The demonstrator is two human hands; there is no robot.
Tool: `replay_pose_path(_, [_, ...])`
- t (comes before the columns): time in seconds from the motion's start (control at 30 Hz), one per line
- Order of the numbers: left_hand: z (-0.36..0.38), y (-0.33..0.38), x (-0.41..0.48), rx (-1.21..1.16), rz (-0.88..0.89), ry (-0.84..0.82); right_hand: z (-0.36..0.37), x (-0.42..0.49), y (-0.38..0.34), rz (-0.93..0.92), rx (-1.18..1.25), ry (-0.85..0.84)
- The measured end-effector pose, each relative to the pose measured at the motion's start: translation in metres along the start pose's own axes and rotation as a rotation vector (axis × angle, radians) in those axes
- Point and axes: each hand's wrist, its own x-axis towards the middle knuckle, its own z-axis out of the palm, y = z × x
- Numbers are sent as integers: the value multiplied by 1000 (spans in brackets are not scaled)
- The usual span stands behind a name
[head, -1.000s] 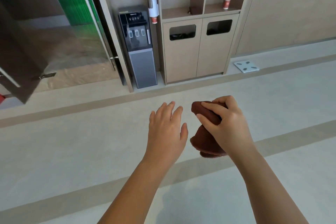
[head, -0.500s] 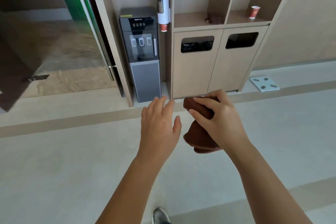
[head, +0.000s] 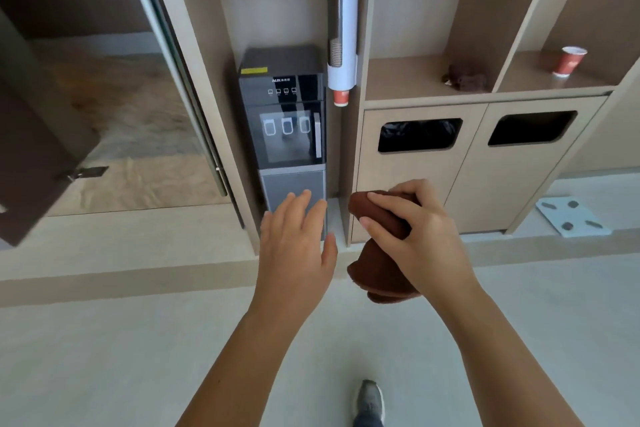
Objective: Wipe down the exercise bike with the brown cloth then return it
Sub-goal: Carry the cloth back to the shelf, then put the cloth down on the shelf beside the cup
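Observation:
My right hand (head: pixel 419 243) grips a bunched brown cloth (head: pixel 377 267) in front of me, its fingers curled over the top of the bundle while the rest hangs below the palm. My left hand (head: pixel 294 246) floats just to the left of it, fingers straight and holding nothing. A second dark brown cloth (head: pixel 467 77) lies on the open wooden shelf (head: pixel 408 80) above the bin doors. The exercise bike is out of view.
A wooden wall unit stands ahead. It holds a dark water dispenser (head: pixel 284 135), a cup tube (head: pixel 343 42) and two bin doors with dark slots (head: pixel 419 135). A red paper cup (head: pixel 569 61) sits on the right shelf. A white scale (head: pixel 573 217) lies on the floor. A glass door (head: pixel 104 97) is at left.
The wall unit has come much closer and larger as I walk toward it. Both hands keep their pose, the right still holding the cloth. My shoe now shows at the bottom.

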Motion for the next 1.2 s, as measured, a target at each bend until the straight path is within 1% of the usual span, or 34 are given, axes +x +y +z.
replay_pose_path(0.13, [22,10,98,5,25,28,7,95,38,-16,14,15])
replay_pose_path(0.27, [28,6,179,1,21,100,14,185,54,-73,43,16])
replay_pose_path(0.47, [33,-31,280,30,-15,166,48,294,54,-165,39,-8])
replay_pose_path(0.6, [35,-64,349,21,12,220,83,356,49,-169,52,10])
replay_pose_path(0.8, [22,-114,452,-7,183,259,126,447,30,-162,7,160])
replay_pose_path(1.0, [2,-139,559,-29,407,292,137,539,8,-175,-36,382])
replay_pose_path(1.07, [1,-141,588,-24,452,295,138,559,10,-167,-36,426])
replay_pose_path(1.2, [0,-139,632,-54,485,329,123,596,16,-188,-51,496])
